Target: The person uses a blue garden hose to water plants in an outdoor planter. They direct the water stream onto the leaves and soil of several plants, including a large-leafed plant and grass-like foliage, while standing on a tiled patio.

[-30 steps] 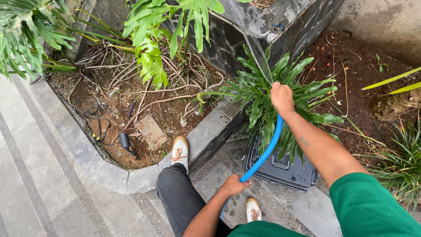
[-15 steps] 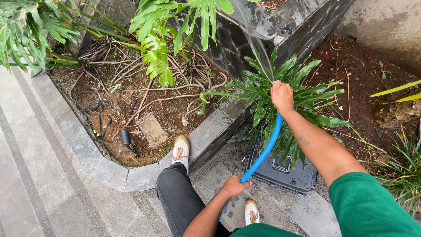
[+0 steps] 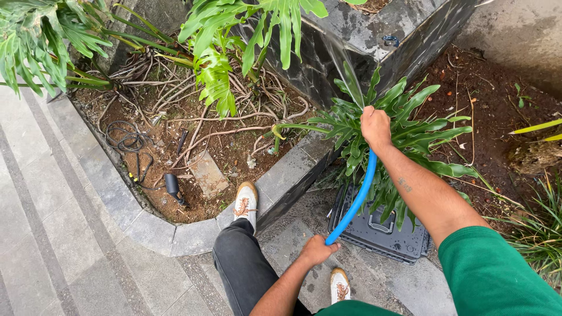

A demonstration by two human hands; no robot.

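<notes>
While water sprays toward 12 o'clock onto wet dark stone planter [image 3: 374,35], right hand [image 3: 375,126] clenches blue hose [image 3: 358,198] end; left hand [image 3: 317,250] grips it lower. Soil bed at 10 o'clock appears dry, unwatered.

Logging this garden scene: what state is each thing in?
Hose: held in both hands, spraying water.
Right hand: gripping the hose's end.
Left hand: gripping the hose lower down.
Planter wall: wet.
Black crate: on the ground, wet.
Cable: coiled on soil.
</notes>
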